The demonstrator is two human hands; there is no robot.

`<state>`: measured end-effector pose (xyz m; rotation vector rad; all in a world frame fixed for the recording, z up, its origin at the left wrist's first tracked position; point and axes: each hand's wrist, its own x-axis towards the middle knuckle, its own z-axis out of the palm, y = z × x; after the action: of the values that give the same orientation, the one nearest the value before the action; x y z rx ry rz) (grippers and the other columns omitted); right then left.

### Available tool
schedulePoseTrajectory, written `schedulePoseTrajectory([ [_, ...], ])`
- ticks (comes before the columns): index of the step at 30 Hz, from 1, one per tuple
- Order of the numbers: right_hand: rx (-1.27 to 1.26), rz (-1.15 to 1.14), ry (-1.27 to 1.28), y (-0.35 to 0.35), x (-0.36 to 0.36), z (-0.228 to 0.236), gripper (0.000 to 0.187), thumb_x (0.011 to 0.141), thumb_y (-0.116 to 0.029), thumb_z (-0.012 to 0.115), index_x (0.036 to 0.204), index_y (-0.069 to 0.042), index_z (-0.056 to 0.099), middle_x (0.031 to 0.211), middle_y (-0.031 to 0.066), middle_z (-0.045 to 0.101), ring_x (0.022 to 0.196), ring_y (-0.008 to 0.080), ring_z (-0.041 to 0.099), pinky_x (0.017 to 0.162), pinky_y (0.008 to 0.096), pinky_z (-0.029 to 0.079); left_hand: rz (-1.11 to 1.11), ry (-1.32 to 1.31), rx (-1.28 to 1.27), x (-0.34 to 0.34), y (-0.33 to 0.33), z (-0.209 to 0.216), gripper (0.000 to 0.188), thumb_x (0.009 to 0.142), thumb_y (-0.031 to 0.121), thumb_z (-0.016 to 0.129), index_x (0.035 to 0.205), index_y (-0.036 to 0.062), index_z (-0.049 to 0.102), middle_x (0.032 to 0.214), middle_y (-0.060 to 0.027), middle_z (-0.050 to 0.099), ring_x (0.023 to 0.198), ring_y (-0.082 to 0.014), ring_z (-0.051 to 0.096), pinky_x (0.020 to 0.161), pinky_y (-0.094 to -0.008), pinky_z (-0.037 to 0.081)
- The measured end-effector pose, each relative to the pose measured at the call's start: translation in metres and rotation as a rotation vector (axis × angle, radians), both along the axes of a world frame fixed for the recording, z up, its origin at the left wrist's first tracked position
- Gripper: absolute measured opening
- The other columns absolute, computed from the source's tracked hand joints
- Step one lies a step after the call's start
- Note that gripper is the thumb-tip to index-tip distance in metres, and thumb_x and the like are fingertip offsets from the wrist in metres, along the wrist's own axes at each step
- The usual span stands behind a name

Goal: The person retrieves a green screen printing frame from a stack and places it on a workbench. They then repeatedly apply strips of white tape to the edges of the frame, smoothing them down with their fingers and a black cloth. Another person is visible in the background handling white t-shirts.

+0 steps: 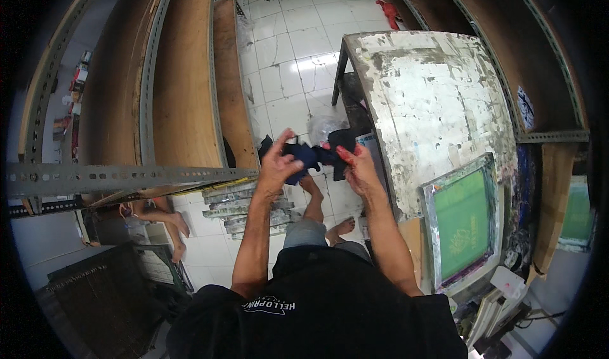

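Observation:
Over the tiled floor I hold up my left hand [279,167], its thumb and forefinger spread apart with nothing between them. To the right, my right hand [361,170] is raised beside the worn table, thumb and fingers stretched out and stained red. Just beyond both hands lies dark cloth [306,156], navy and black, in a crumpled heap. Its black part shows right behind the right fingertips; whether they touch it I cannot tell. A clear plastic bag [323,128] sits at the heap's far side.
Steel-framed shelves with wooden boards [184,73] rise at left. The paint-worn table [438,86] stands at right, with a green-meshed screen-printing frame [462,222] near it. Stained slats [244,207] lie stacked by my feet. Another person's bare legs [166,218] show at lower left.

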<state>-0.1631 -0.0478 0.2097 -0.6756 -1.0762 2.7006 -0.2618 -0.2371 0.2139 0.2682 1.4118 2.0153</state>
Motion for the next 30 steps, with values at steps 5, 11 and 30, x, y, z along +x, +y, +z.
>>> schedulePoseTrajectory([
  [5,0.280,0.110,-0.081,-0.008,-0.026,-0.025,0.020,0.095,-0.003,0.056,0.114,-0.001,0.062,0.096,0.0048,0.067,0.080,0.0106,0.063,0.066,0.0248,0.054,-0.317,0.012,-0.327,-0.031,-0.004,-0.065,0.047,0.080,-0.005,0.070,0.125,0.0018,0.058,0.108,-0.0069,0.066,0.097,-0.0149,0.063,0.084,-0.0262,0.051],
  [11,0.699,0.157,-0.351,0.049,0.034,-0.015,0.032,0.090,0.000,0.051,0.122,0.000,0.059,0.088,0.0033,0.059,0.073,0.0116,0.055,0.063,0.0271,0.045,-0.039,0.187,-0.730,-0.080,-0.025,-0.131,0.020,0.084,0.004,0.064,0.103,-0.0017,0.067,0.088,-0.0072,0.070,0.078,-0.0145,0.064,0.069,-0.0285,0.051],
  [30,1.470,-1.043,-1.289,0.167,0.435,0.010,0.021,0.080,-0.002,0.058,0.100,0.000,0.066,0.102,0.0212,0.060,0.092,0.0387,0.059,0.081,0.0446,0.048,-0.172,0.881,-0.351,0.091,0.170,-0.088,0.052,0.083,0.002,0.067,0.132,0.0007,0.051,0.132,-0.0162,0.054,0.110,-0.0287,0.057,0.085,-0.0369,0.049],
])
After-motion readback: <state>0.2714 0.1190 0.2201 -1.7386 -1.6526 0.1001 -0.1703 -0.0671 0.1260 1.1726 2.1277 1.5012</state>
